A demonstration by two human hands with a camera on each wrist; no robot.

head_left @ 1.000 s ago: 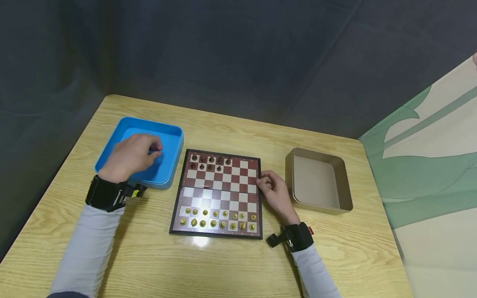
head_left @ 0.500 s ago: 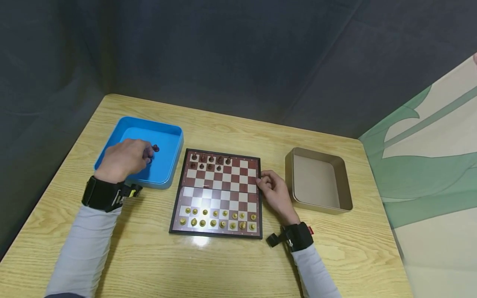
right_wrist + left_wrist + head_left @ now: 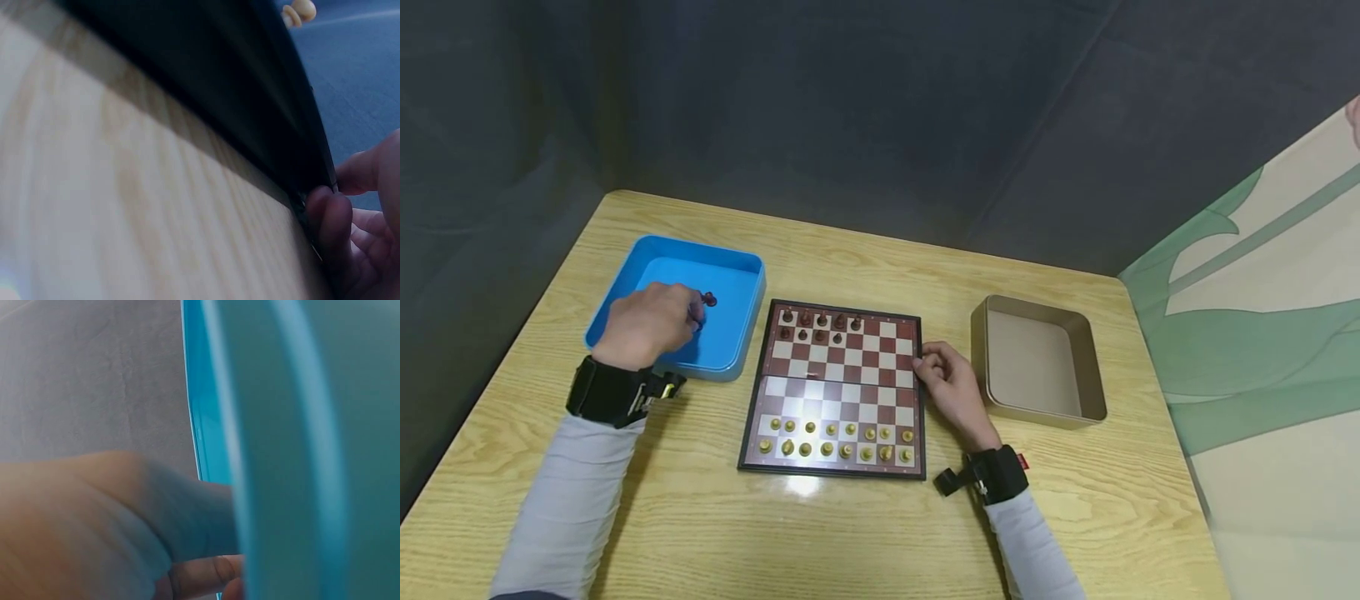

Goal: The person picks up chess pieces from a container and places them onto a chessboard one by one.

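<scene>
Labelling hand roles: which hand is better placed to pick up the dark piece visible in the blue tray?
Likely the left hand: it is in the blue tray, close to the dark piece. The right hand is beyond the chessboard, holding its right edge.

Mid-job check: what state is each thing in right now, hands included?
Chessboard: unfolded, lying flat.
Gold pieces: sixteen, standing in two full rows.
Dark red pieces: nine on the chessboard, standing in two part-filled rows.
Blue box: lidless, dark piece visible inside.
Tan box: lidless.
Left hand: inside the blue box, fingertips hidden.
Right hand: pinching the chessboard's edge.
</scene>
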